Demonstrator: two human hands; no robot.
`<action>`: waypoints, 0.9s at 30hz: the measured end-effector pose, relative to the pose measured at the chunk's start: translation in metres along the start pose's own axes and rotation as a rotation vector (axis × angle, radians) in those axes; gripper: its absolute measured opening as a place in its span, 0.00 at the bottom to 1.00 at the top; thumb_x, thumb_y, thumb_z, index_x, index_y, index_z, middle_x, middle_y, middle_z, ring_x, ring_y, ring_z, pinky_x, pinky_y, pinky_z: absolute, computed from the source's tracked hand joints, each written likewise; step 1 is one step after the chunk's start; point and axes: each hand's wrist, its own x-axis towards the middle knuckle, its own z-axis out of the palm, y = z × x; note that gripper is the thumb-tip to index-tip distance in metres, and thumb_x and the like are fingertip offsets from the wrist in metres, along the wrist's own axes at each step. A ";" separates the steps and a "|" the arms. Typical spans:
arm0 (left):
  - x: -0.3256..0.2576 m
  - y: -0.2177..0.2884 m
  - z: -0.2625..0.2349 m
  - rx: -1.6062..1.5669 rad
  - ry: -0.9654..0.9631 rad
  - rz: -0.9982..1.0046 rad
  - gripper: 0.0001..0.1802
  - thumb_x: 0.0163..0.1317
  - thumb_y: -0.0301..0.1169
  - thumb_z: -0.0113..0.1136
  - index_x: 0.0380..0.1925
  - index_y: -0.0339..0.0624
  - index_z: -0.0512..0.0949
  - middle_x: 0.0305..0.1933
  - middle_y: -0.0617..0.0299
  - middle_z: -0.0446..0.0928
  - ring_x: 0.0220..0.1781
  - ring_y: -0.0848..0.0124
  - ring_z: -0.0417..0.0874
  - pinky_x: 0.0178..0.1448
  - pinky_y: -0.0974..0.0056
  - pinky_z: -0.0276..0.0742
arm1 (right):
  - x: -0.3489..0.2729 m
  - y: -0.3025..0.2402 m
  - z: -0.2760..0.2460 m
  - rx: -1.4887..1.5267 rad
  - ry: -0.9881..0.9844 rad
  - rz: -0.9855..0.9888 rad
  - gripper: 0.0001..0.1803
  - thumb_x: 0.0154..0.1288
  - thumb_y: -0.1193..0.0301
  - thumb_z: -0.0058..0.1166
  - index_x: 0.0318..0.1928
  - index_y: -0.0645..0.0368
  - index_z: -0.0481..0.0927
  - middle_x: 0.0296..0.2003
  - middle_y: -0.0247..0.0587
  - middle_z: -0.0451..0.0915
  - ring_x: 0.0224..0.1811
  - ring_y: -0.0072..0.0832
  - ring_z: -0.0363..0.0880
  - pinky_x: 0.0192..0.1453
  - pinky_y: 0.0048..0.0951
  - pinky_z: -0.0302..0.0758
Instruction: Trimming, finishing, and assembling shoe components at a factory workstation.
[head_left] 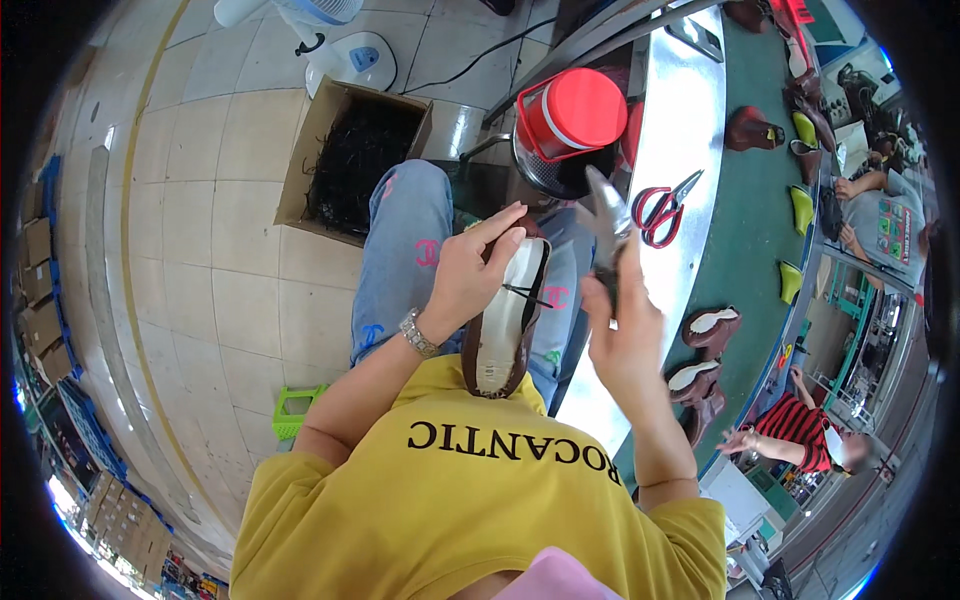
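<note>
The left hand's (468,270) grip is closed on the far end of a brown shoe (496,340); the right's (628,318) is wrapped around a blurred metal tool (607,212). I'd brace the shoe firmly and keep those left fingertips clear of the metal. The shoe lies sole-up over the lap, just right of the left palm.

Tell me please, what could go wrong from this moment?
The metal tool in the right hand could hit the left hand, which holds the shoe close by. The shoe, held over the lap without a visible clamp, might slip. The red-handled scissors on the metal bench, near the right hand, might get knocked.
</note>
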 end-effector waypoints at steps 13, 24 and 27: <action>0.007 0.003 -0.023 -0.050 -0.304 -0.184 0.26 0.68 0.31 0.52 0.67 0.43 0.68 0.50 0.60 0.80 0.46 0.77 0.78 0.50 0.71 0.74 | -0.002 0.023 0.026 -0.144 -0.101 -0.058 0.40 0.66 0.74 0.52 0.75 0.43 0.51 0.25 0.48 0.79 0.23 0.48 0.80 0.27 0.47 0.75; -0.043 0.002 -0.026 -0.461 -0.537 -0.541 0.41 0.58 0.30 0.68 0.69 0.41 0.57 0.58 0.61 0.73 0.56 0.73 0.75 0.61 0.64 0.72 | 0.001 0.032 0.034 -0.070 -0.076 -0.028 0.43 0.65 0.75 0.53 0.75 0.37 0.48 0.33 0.60 0.82 0.29 0.53 0.81 0.33 0.52 0.75; -0.051 0.009 -0.027 -0.499 -0.539 -0.537 0.46 0.55 0.28 0.71 0.69 0.43 0.54 0.61 0.61 0.70 0.60 0.72 0.72 0.64 0.63 0.69 | -0.018 0.027 0.019 0.298 0.060 0.004 0.42 0.63 0.79 0.53 0.74 0.40 0.53 0.36 0.58 0.82 0.30 0.49 0.82 0.35 0.45 0.75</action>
